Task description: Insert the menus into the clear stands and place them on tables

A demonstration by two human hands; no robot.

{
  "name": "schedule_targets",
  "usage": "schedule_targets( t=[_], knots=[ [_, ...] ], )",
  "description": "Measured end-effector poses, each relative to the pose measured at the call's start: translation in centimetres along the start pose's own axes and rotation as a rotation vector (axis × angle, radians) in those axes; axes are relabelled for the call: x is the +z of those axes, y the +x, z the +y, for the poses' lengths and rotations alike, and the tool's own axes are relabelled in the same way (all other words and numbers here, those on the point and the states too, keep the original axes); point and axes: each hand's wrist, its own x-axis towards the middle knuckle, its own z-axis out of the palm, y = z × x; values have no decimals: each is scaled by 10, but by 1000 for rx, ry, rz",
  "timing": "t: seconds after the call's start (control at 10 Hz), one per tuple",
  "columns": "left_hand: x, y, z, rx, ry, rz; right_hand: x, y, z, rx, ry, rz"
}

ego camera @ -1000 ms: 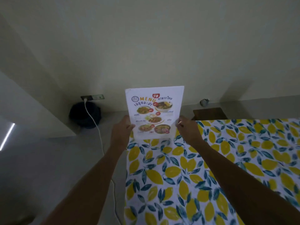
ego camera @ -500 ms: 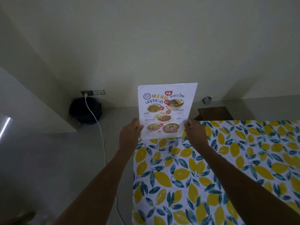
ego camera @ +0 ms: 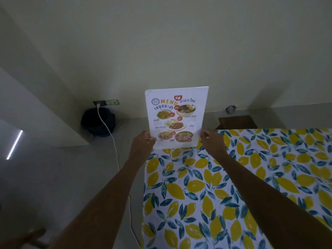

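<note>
1. The menu (ego camera: pixel 177 117) is standing upright at the far left corner of the table (ego camera: pixel 251 177), long axis vertical, printed face toward you. It looks to be already inside its clear stand: there is a glossy edge along the top, though the base is hidden behind your hands and I cannot tell whether it rests on the cloth or hangs just above it.
2. Your left hand (ego camera: pixel 142 146) pinches the lower left edge, thumb on the front. Your right hand (ego camera: pixel 212 142) pinches the lower right corner, fingertips closed on the sheet. Both grips sit low, so the tall part rises above and away from you.
3. Both hands are about equally near. The left forearm hangs off the table's left edge, over the floor; the right comes in over the lemon-print cloth.
4. My read: you are setting it down, and the move turns on the base landing flat and fully on the table, not over that near corner edge.
5. Around it: a white cable (ego camera: pixel 107 126) runs from a wall socket (ego camera: pixel 106 102) down past a dark bin (ego camera: pixel 98 121), well left of the table. A brown stool (ego camera: pixel 237 122) sits beyond the far edge. Nothing on the cloth is in your way.
</note>
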Motion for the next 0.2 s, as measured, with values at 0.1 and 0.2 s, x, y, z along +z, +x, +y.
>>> schedule_targets(
  t=[0.1,0.2],
  knots=[
    [7,-6,1,3,29,-17,-7,-8,3,-30,33,11],
    [16,-8,-3,-27,100,13,-16,-13,13,-26,63,28]
  ],
)
